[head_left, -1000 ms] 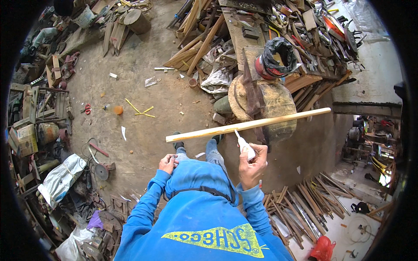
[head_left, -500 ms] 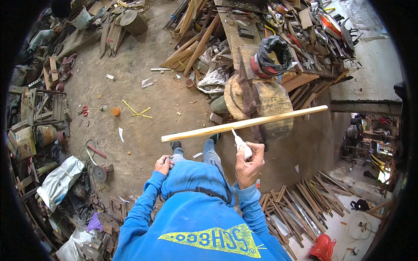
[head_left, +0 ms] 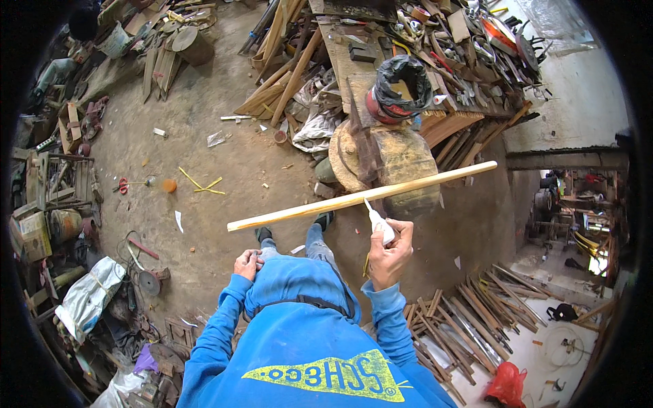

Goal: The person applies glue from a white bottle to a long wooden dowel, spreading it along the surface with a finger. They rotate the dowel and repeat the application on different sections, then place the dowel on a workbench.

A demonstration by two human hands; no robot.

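The right hand [head_left: 392,254] pinches a white squeeze bottle [head_left: 379,226] beside a wooden strip [head_left: 306,210]; I can't tell whether the left hand [head_left: 248,264] grips anything.

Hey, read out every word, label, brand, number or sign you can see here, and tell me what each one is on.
Blue sweatshirt: large lettering on a yellow pennant, upside down in this view; I won't repeat its wording.
White squeeze bottle in the right hand: any print is too small to read.
Cardboard box at far left: too small to read.
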